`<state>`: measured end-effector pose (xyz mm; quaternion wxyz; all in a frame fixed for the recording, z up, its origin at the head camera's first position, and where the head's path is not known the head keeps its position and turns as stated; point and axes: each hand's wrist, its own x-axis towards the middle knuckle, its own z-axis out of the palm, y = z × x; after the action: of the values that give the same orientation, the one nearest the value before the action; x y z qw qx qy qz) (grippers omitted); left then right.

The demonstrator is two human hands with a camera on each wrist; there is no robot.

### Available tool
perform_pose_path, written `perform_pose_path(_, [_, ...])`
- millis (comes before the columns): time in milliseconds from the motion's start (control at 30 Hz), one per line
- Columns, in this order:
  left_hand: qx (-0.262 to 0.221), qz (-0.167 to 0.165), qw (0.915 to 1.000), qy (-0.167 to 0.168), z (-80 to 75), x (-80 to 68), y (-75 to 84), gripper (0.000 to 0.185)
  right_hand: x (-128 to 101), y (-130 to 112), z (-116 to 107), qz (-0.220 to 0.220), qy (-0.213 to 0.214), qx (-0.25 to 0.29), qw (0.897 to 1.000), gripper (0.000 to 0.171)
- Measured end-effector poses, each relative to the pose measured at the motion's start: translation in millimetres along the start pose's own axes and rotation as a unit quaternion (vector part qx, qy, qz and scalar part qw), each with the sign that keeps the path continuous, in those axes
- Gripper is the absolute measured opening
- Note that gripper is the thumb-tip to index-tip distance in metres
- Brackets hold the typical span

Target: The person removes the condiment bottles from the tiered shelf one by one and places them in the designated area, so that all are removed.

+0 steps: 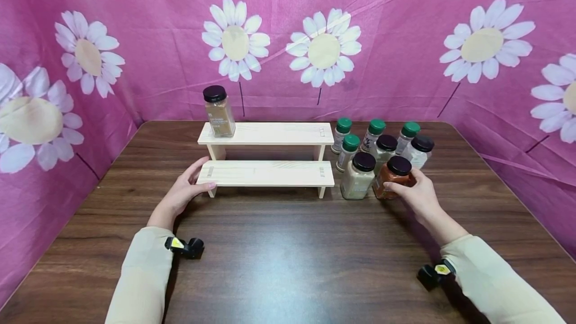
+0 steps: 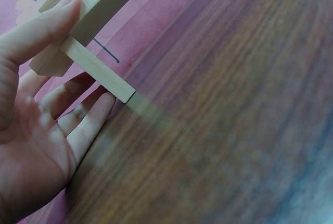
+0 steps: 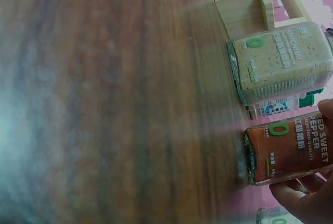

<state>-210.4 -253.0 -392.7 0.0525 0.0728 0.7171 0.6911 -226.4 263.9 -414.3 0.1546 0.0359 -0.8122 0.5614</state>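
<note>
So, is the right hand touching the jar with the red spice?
Touching. In the head view the right hand wraps its fingers around the red spice jar; the right wrist view shows fingertips on its label.

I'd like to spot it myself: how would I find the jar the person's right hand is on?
Start at the pale two-step wooden shelf on the brown table, then look just right of it to the cluster of spice jars. In the front row, the right hand grips the red-spice jar: black-lidded, and the only one with orange-red contents.
</note>
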Motion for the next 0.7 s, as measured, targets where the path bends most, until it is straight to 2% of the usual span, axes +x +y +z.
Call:
perform_pose_path(167, [0.001, 0.0, 1.0, 0.0, -1.2, 0.5, -0.8, 0.076, 0.0, -2.2, -1.6, -0.002, -0.021, 0.03, 0.999, 0.039])
perform_pose_path(367, [0.007, -0.005, 1.0, 0.003, -0.9, 0.3, -0.1, 0.076, 0.0, 2.5, -0.6, 0.015, -0.014, 0.024, 1.0, 0.043])
perform_pose_path(533, [0.002, -0.004, 1.0, 0.001, 0.9, -0.3, 1.6, 0.076, -0.5, 2.5, -1.2, 0.012, -0.021, 0.035, 0.999, 0.046])
perform_pose_path(700, [0.002, -0.004, 1.0, 0.002, 1.2, -0.1, 0.9, 0.075, 1.3, 5.9, 0.0, 0.019, -0.015, 0.019, 1.0, 0.05])
